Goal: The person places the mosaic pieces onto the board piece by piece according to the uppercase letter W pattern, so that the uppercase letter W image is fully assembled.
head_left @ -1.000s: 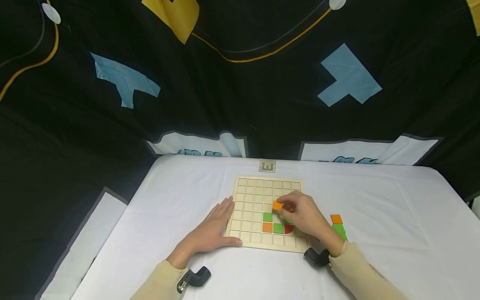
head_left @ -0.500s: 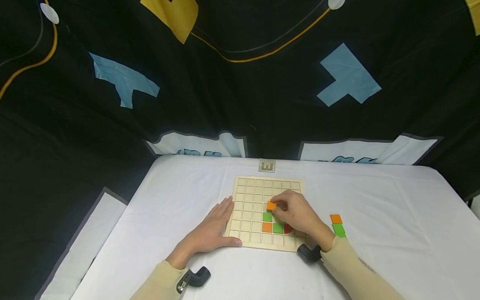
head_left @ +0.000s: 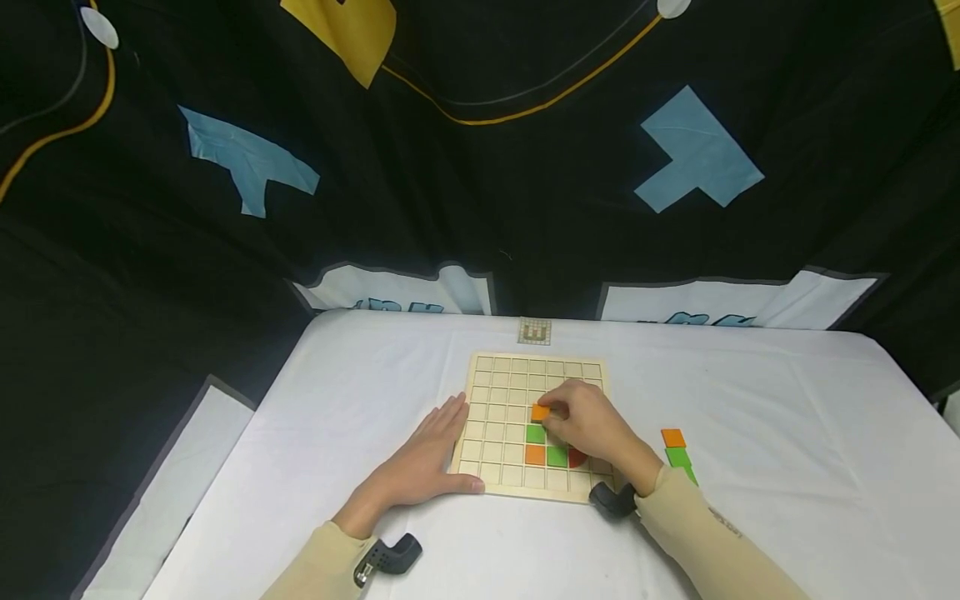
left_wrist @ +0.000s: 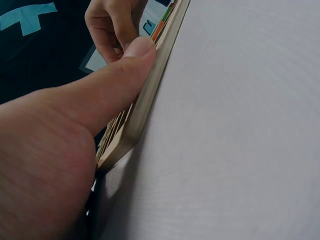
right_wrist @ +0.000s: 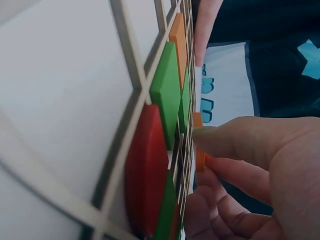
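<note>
My right hand (head_left: 592,421) pinches an orange square tile (head_left: 539,413) between thumb and fingertips over the wooden grid board (head_left: 491,433), just beyond a green tile (head_left: 535,434). In the right wrist view the pinched orange tile (right_wrist: 200,157) stands near the grid; I cannot tell whether it touches. Nearer me on the board lie an orange tile (head_left: 535,455), another green tile (head_left: 557,456) and a red rounded piece (head_left: 576,457); more pieces beside the red one are partly hidden by the right hand. My left hand (head_left: 427,462) rests along the board's left side, its thumb (left_wrist: 115,80) on the near edge.
To the right of the board, an orange tile (head_left: 672,437) and green pieces (head_left: 678,457) lie on the white cloth, partly behind the right forearm. A small patterned card (head_left: 534,332) lies beyond the board. A black printed curtain (head_left: 510,208) hangs behind the table.
The right hand has carried the orange tile a short way left across the board, with only a slight shift in the last half second. The left hand has stayed in place.
</note>
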`<move>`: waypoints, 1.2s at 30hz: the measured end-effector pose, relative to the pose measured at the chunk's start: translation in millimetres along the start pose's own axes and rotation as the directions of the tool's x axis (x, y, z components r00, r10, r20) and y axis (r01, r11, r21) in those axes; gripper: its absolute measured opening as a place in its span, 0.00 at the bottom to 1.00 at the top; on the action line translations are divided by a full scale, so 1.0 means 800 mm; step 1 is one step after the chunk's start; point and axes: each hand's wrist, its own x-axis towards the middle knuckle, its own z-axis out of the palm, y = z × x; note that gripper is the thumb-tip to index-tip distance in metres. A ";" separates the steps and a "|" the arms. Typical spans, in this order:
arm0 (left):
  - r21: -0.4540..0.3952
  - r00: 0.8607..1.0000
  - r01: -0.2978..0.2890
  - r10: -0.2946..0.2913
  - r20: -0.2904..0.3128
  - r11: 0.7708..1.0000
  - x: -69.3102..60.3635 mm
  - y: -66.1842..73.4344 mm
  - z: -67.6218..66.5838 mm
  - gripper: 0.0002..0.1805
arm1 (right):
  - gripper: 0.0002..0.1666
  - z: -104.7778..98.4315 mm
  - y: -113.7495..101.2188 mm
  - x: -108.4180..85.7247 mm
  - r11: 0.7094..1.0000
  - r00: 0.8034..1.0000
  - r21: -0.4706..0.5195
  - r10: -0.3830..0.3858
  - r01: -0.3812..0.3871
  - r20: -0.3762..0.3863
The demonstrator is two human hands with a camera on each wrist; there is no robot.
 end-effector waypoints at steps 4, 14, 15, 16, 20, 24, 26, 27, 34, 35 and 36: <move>-0.002 1.000 0.005 -0.006 -0.001 1.000 0.000 0.001 0.000 0.66 | 0.16 0.001 -0.002 0.003 1.000 1.000 0.001 0.015 -0.015 0.020; 0.008 1.000 -0.006 0.006 0.001 1.000 0.000 0.002 0.000 0.66 | 0.15 0.001 -0.004 0.007 0.999 0.998 -0.024 0.033 -0.031 0.045; 0.010 1.000 -0.006 0.006 0.001 1.000 0.000 0.002 0.000 0.66 | 0.15 0.001 -0.004 0.008 0.999 0.998 -0.021 0.033 -0.032 0.049; 0.011 1.000 -0.006 0.006 0.001 1.000 0.000 0.002 0.000 0.66 | 0.15 0.000 -0.004 0.008 0.999 0.998 -0.021 0.033 -0.032 0.052; 0.006 1.000 -0.002 0.002 0.002 1.000 -0.001 0.002 0.000 0.66 | 0.14 -0.002 -0.006 0.010 0.999 0.997 -0.014 0.039 -0.038 0.074; 0.006 1.000 0.001 -0.001 0.003 1.000 -0.001 0.002 0.000 0.66 | 0.14 -0.003 -0.006 0.012 0.999 0.994 -0.010 0.053 -0.053 0.100; 0.005 1.000 0.002 -0.002 0.003 1.000 -0.001 0.002 0.000 0.66 | 0.14 -0.004 -0.005 0.013 0.998 0.992 -0.012 0.057 -0.056 0.109; 0.007 1.000 0.001 -0.001 0.002 1.000 -0.001 0.002 0.000 0.66 | 0.14 -0.004 -0.005 0.013 0.998 0.992 -0.013 0.058 -0.057 0.112; 0.005 1.000 0.004 -0.004 0.004 1.000 0.000 0.001 0.000 0.66 | 0.15 -0.004 -0.006 0.013 0.998 0.990 -0.015 0.066 -0.065 0.123; 0.005 1.000 0.005 -0.005 0.006 1.000 0.000 0.001 0.000 0.66 | 0.16 -0.004 -0.006 0.013 0.998 0.990 -0.011 0.068 -0.067 0.122; 0.005 1.000 0.006 -0.006 0.006 1.000 0.000 0.001 0.000 0.66 | 0.16 -0.003 -0.006 0.013 0.998 0.990 -0.010 0.070 -0.070 0.119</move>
